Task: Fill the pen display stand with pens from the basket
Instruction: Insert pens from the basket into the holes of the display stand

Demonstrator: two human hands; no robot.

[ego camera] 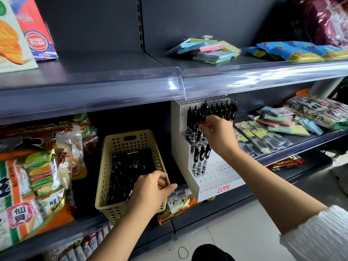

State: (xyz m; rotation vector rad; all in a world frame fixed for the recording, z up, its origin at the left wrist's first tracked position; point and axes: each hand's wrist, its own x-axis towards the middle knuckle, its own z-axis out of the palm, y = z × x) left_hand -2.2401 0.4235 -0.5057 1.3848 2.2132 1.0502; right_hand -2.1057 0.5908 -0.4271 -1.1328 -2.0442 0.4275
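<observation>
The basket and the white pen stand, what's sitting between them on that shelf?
In the head view, the basket and the pen stand are apart. Between them is dark bare shelf; at the front edge a snack packet pokes into the gap, near the left hand.

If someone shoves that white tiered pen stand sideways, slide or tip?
Probably slides: the pen stand has a wide stepped base on the flat shelf. Pens crowd its upper tiers, so a high push might rock it. Its smooth plastic likely offers little grip.

1. Left hand: forearm bare, reaching forward and low, palm down, fingers curled closed with thumb extended rightward.
2. Right hand: held higher and further forward than the left, fingers pinched together; white ribbed sleeve pushed to elbow.
</observation>
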